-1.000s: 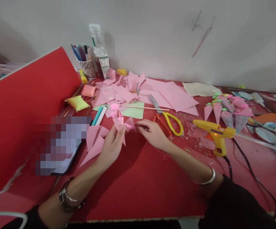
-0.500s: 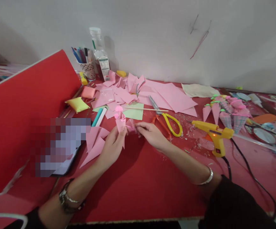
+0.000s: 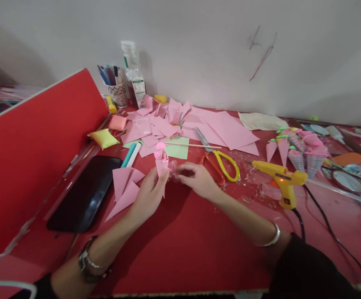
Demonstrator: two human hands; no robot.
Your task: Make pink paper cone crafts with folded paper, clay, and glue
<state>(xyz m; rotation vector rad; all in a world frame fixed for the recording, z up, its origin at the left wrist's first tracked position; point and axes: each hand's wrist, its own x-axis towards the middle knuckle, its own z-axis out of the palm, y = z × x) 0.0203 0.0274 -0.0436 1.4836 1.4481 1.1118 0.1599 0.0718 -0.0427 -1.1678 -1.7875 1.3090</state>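
Observation:
My left hand [image 3: 149, 192] is closed round a small pink paper cone [image 3: 160, 165], held upright with bright pink balls at its top. Just right of the cone, the fingers of my right hand [image 3: 197, 179] are pinched together beside a small, see-through pinkish piece [image 3: 173, 167]; blur hides whether they grip it. Folded pink paper [image 3: 126, 189] lies left of my left hand. Scissors [image 3: 225, 165] with yellow and orange handles rest beyond my right hand, near a thin wooden stick [image 3: 195, 145].
A yellow glue gun [image 3: 281, 178] with an orange light and black cable lies right, before several finished cones [image 3: 314, 155]. A dark phone [image 3: 85, 193] lies left. Pink sheets [image 3: 227, 128], a bottle [image 3: 136, 79] and a pen cup [image 3: 117, 94] stand or lie toward the wall.
The phone screen has gone dark. Both hands stay close together round the cone, with the right fingers slightly shifted. The whole view has moved a little.

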